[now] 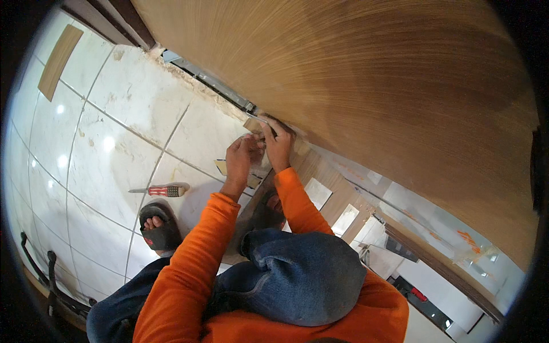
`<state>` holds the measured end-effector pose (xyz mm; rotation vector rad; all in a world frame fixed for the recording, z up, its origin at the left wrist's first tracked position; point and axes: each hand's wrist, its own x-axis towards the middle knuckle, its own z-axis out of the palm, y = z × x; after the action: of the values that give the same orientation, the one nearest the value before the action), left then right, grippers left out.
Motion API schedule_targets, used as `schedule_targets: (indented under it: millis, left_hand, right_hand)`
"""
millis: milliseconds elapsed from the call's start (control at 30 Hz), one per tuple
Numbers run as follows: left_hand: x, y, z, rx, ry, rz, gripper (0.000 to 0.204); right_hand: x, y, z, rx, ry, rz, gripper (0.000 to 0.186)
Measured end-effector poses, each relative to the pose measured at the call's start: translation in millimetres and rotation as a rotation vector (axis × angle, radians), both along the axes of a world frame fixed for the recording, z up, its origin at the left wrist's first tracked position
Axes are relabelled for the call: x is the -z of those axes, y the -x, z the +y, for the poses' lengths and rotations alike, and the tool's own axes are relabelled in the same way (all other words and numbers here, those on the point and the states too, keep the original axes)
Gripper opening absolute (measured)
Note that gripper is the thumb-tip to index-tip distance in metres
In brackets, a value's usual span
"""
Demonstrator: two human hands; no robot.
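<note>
My blue-denim knee (303, 274) fills the bottom centre of the frame, and above it both hands meet at centre: my left hand (243, 157) and right hand (278, 146) pinch a small tan wooden strip (253, 124) against the lower edge of the large brown wood-grain panel (372, 74). The strip looks not yet fixed, by my judgement; the red-handled screwdriver (160, 191) lies untouched on the white marble floor tiles (108, 143) at centre left.

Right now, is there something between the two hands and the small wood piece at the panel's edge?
Nothing visible. The left hand and right hand already touch the small wood piece against the big wooden panel.
</note>
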<state>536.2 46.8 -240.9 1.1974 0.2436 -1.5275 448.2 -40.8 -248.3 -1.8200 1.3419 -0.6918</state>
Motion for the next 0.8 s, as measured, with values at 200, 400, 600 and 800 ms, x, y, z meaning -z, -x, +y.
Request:
schedule_targets:
  millis: [200,400,600,800]
  left_hand:
    - [6,-9,7,0.005,-0.010,-0.042,0.037]
    - [-2,-2,-9,-0.045,0.034,0.023,0.046]
    - [12,-12,-24,0.012,0.055,0.031,0.052]
    - [2,-11,-30,-0.164,0.036,0.084,0.046]
  right_hand:
    - [-20,-12,-4,-0.084,0.059,0.086,0.018]
    - [-12,-5,-8,-0.203,0.190,0.149,0.017]
    - [-11,-16,-7,-0.260,0.237,0.223,0.017]
    - [-7,-26,-11,-0.280,0.039,0.268,0.016]
